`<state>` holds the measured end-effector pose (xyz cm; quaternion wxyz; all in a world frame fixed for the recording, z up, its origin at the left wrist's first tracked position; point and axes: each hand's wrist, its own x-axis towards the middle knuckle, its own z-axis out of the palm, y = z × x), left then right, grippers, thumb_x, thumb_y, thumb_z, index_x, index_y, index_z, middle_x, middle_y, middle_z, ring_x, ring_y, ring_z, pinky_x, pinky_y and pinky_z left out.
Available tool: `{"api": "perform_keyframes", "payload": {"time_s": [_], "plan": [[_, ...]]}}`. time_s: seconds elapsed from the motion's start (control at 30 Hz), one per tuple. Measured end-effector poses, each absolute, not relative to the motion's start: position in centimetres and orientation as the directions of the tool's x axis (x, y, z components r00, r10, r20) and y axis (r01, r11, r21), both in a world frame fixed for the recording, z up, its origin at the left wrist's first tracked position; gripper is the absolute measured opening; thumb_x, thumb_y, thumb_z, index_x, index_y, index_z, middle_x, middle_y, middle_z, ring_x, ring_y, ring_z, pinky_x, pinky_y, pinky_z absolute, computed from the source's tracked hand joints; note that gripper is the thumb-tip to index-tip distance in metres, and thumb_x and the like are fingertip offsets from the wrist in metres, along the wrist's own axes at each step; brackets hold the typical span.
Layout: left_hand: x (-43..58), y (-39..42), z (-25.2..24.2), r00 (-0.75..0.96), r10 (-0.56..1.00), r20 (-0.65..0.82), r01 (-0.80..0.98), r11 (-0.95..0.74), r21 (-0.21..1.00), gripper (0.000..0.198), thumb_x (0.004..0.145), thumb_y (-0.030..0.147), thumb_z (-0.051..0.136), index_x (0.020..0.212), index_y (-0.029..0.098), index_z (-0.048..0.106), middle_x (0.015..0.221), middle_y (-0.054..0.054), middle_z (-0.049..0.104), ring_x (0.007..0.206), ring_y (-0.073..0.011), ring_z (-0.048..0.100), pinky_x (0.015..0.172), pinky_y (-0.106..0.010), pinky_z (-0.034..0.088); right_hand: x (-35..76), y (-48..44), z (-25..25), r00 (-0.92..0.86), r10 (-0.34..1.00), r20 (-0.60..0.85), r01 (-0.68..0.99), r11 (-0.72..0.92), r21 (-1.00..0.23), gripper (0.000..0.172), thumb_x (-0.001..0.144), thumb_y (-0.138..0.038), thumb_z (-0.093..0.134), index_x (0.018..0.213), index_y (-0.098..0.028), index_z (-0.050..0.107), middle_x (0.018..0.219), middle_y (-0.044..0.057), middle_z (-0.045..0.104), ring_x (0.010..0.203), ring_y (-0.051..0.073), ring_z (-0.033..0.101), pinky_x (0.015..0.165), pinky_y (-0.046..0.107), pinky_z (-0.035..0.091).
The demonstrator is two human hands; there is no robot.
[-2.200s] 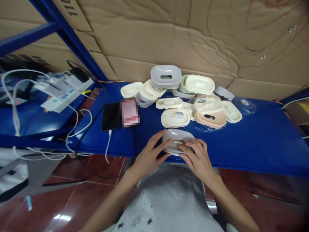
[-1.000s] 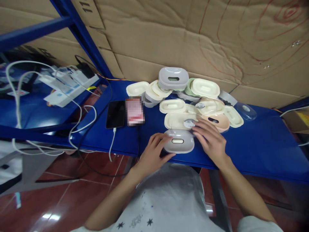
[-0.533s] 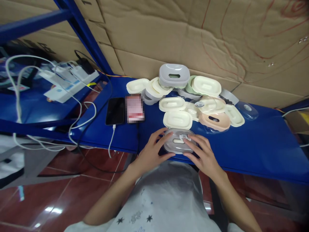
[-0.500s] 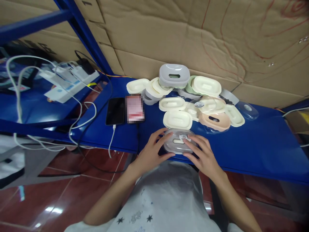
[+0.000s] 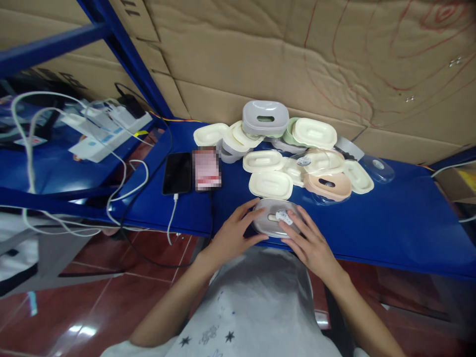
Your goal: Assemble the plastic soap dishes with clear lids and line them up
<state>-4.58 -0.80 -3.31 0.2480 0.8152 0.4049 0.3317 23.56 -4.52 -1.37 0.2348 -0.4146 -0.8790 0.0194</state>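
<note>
Both ends held | left hand (image 5: 238, 233): fingers gripping the left end of a grey, clear-lidded oval plastic box (image 5: 263, 226) | right hand (image 5: 310, 244): fingers gripping its right end, partly over a white round sticker (image 5: 284, 216) | box: near the front edge of the glossy blue table (image 5: 390, 223), just before a cream oval plastic tray (image 5: 270, 185)

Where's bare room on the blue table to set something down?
The widest bare patch of blue tabletop lies right of the peach oval plastic piece and right hand. A narrower gap separates the pink rectangular item from the front cream oval tray. Around the grey oval plastic piece behind, it's crowded.
</note>
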Motion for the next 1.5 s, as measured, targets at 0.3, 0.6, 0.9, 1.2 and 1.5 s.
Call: {"api": "perform_keyframes", "payload": {"time_s": [0.3, 0.6, 0.9, 1.2, 1.5], "plan": [[-3.2, 0.1, -2.0, 0.475, 0.825, 0.307, 0.661, -0.565, 0.494, 0.072, 0.108, 0.045, 0.059, 0.170, 0.030, 0.026, 0.175, -0.013, 0.034, 0.161, -0.0350, 0.035, 0.126, -0.058, 0.041, 35.9, -9.8, -2.0, -0.192, 0.860, 0.472, 0.935, 0.307, -0.179, 0.065, 0.104, -0.029, 0.065, 0.165, -0.038, 0.043, 0.166, 0.006, 0.050, 0.156, 0.037, 0.043, 0.124, 0.063, 0.043], [-2.2, 0.7, -1.8, 0.477, 0.788, 0.390, 0.754, -0.594, 0.279, 0.029, 0.109, 0.030, 0.059, 0.136, 0.024, 0.065, 0.130, -0.011, 0.073, 0.132, -0.0324, 0.063, 0.128, -0.071, 0.019, 37.5, -5.5, -1.8, -0.007, 0.775, 0.632, 1.000, 0.013, -0.006, 0.051, 0.107, -0.034, 0.058, 0.157, -0.026, 0.055, 0.162, 0.017, 0.054, 0.153, 0.043, 0.045, 0.120, 0.072, 0.030], [-3.4, -0.3, -1.9, 0.523, 0.710, 0.472, 0.615, -0.697, 0.368, 0.007, 0.104, 0.027, 0.067, 0.107, 0.022, 0.072, 0.103, -0.005, 0.074, 0.098, -0.0225, 0.068, 0.091, -0.041, 0.050, 23.2, 6.0, 2.5, -0.640, 0.696, 0.325, 0.739, 0.674, 0.010, 0.060, 0.104, -0.010, 0.047, 0.162, -0.025, 0.048, 0.162, 0.010, 0.055, 0.152, 0.029, 0.049, 0.125, 0.052, 0.037], [-3.5, -0.2, -2.1, 0.544, 0.696, 0.468, 0.570, -0.716, 0.403, 0.005, 0.103, 0.027, 0.070, 0.103, 0.022, 0.071, 0.101, -0.004, 0.074, 0.096, -0.0214, 0.068, 0.091, -0.041, 0.048, 19.6, 9.7, 1.9, -0.623, 0.736, 0.263, 0.775, 0.626, 0.087, 0.028, 0.107, -0.014, 0.050, 0.119, -0.018, 0.076, 0.110, 0.011, 0.078, 0.106, 0.026, 0.068, 0.120, 0.054, 0.032], [-3.4, -0.6, -1.2, 0.649, 0.602, 0.465, 0.473, -0.798, 0.373, 0.006, 0.100, 0.025, 0.066, 0.095, 0.022, 0.067, 0.092, -0.002, 0.073, 0.096, -0.0203, 0.070, 0.093, -0.039, 0.049, 24.7, 3.8, 0.4, -0.588, 0.737, 0.333, 0.711, 0.667, -0.221, 0.025, 0.109, -0.024, 0.057, 0.126, -0.023, 0.075, 0.118, 0.007, 0.079, 0.110, 0.023, 0.070, 0.104, 0.043, 0.047]]}}
